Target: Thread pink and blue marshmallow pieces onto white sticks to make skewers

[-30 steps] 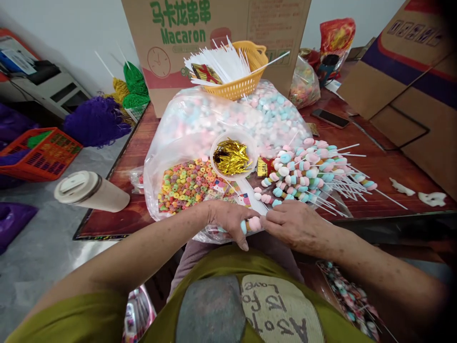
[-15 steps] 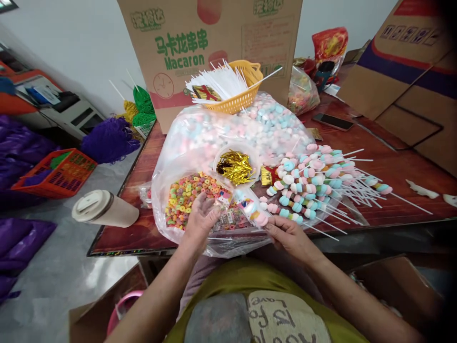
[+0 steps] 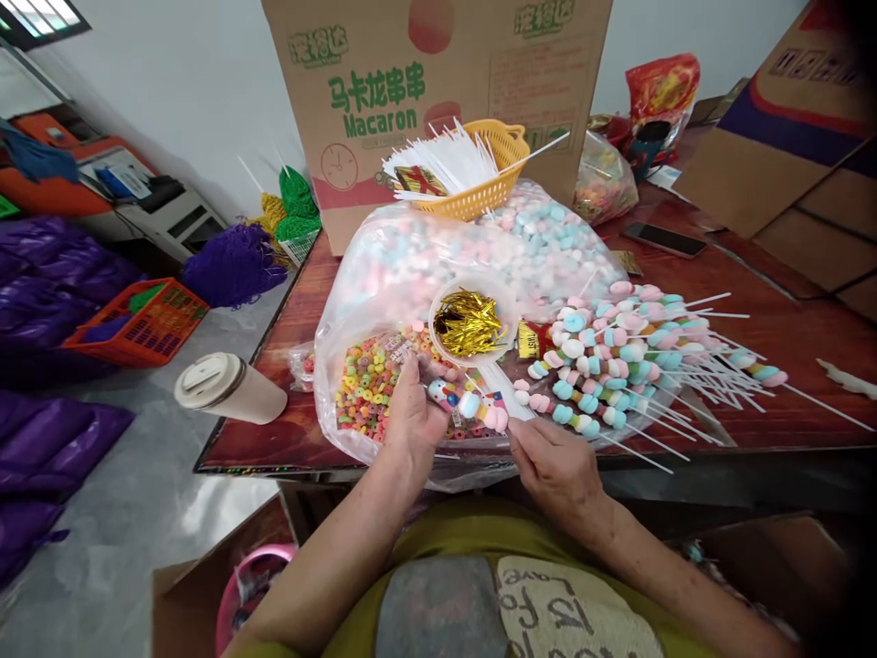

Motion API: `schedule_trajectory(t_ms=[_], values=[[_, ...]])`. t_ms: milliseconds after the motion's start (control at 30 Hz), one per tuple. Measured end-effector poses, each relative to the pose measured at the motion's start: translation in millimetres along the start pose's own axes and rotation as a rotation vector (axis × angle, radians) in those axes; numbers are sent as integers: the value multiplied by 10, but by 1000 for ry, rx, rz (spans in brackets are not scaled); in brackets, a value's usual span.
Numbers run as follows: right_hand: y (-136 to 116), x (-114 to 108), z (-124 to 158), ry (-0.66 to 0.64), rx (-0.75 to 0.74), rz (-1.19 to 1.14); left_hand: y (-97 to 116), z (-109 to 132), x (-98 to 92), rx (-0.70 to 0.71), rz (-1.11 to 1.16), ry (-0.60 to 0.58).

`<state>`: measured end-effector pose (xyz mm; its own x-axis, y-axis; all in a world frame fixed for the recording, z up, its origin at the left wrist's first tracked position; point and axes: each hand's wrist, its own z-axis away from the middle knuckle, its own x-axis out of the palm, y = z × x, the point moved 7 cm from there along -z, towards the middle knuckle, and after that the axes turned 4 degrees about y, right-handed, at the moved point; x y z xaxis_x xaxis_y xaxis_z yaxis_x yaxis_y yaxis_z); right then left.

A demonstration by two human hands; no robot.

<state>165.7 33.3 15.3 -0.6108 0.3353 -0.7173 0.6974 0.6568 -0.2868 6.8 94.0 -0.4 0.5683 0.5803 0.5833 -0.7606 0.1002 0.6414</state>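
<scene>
Between my hands is a marshmallow skewer (image 3: 485, 413), pink, blue and white, in a clear printed bag. The fingers of my right hand (image 3: 558, 464) are closed on its stick end at the right. At the other end my left hand (image 3: 415, 416) holds the tip of the bag, thumb up, the other fingers mostly hidden. Colourful cereal rings (image 3: 366, 388) in a large plastic bag lie under and beside my left hand. Behind the skewer stands a round white tub (image 3: 508, 320) of gold twist ties (image 3: 470, 322). Finished-looking marshmallow skewers (image 3: 617, 352) are piled to the right.
A big bag of marshmallows (image 3: 411, 247) supports a yellow basket (image 3: 480, 196) of white sticks (image 3: 445, 160). Behind rises a Macaron carton (image 3: 376, 55). A lidded cup (image 3: 233, 388) lies tilted at the table's left edge. A phone (image 3: 663, 239) lies at the back right.
My left hand was spread over the cereal rings; it has moved right and closed on the bag's tip. The skewer has turned closer to level. The whole view has shifted slightly.
</scene>
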Motion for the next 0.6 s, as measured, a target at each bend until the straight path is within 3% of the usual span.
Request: schedule_trajectory(t_ms=[100,233,500,600], values=[[-84,3,-3,30,-68,32,-45,-42,-17,-4,56,34],[-85,36,-31,3,-15,-22,-34,-78,-39,28,115,60],[24,168,-76,-97,235,-328,-106,22,9,97,37,-71],[-4,182,-74,-103,218,-302,-92,45,28,138,-14,-125]])
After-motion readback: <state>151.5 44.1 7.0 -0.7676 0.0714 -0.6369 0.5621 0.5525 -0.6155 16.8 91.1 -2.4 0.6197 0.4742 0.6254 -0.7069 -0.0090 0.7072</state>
